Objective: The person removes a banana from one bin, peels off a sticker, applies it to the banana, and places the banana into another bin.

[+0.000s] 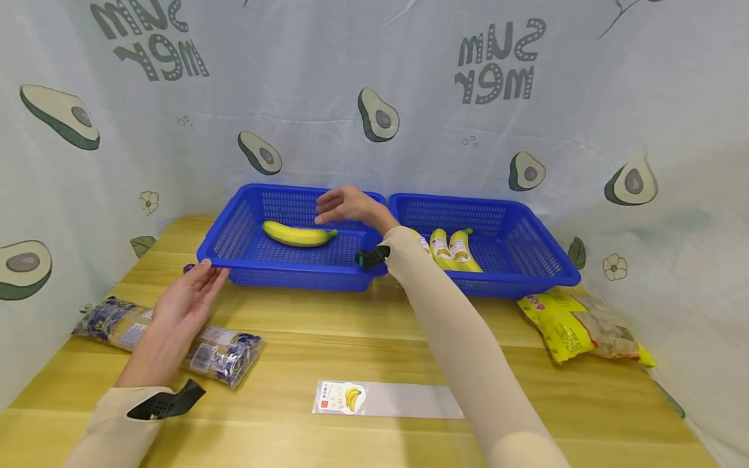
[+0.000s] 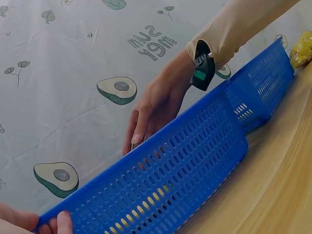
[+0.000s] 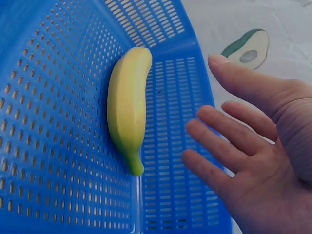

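A single yellow banana [image 1: 300, 235] with a greenish stem lies in the left blue basket [image 1: 304, 276]. Over that basket hovers my right hand [image 1: 354, 207], its fingers extended and holding nothing; in the right wrist view the palm [image 3: 263, 180] faces the banana [image 3: 127, 107] without touching it. My left hand [image 1: 190, 296] grips the left basket's front rim near its left corner, thumb and fingers [image 2: 64, 223] on either side of the rim. Bananas with white labels [image 1: 450, 250] lie in the right blue basket [image 1: 526, 279], partly hidden by my right arm.
A pale strip with one banana sticker [image 1: 342, 398] lies at the table's front. Beneath my left forearm is a clear and blue packet [image 1: 222, 354]. A yellow snack bag [image 1: 576, 328] rests at the right. Behind the baskets hangs an avocado-print cloth [image 1: 316, 84].
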`<action>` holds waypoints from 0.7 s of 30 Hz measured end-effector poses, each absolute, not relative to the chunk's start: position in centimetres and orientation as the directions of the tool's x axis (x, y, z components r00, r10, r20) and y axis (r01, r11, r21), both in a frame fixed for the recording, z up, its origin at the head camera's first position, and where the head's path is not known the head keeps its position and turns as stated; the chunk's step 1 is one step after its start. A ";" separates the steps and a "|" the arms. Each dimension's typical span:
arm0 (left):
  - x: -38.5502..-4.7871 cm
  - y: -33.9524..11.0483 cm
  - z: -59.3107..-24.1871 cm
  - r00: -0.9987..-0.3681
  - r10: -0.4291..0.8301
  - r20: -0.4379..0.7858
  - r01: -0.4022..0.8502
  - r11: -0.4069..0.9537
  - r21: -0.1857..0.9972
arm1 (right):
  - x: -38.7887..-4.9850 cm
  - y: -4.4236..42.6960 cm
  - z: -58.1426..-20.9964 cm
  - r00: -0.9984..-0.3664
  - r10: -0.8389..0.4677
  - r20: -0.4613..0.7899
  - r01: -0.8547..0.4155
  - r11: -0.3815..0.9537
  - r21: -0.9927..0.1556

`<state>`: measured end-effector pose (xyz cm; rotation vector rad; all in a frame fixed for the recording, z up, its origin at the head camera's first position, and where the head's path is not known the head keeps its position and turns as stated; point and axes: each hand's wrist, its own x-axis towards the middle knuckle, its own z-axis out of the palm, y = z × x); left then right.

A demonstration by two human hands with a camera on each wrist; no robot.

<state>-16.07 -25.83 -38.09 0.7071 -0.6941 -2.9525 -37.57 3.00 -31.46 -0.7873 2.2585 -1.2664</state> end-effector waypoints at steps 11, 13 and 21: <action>-16.1 -25.9 -38.1 -0.909 -0.099 -0.404 -0.083 -0.908 0.411 | -38.7 2.9 -32.3 -0.773 -0.630 -0.075 -0.211 0.367 -0.906; -16.1 -25.9 -38.2 -0.909 -0.094 -0.406 -0.089 -0.908 0.410 | -38.7 3.0 -32.6 -0.779 -0.622 -0.081 -0.218 0.391 -0.894; -16.2 -25.9 -38.5 -0.915 -0.086 -0.395 -0.080 -0.920 0.384 | -38.7 2.8 -33.2 -0.756 -0.648 -0.096 -0.223 0.393 -0.892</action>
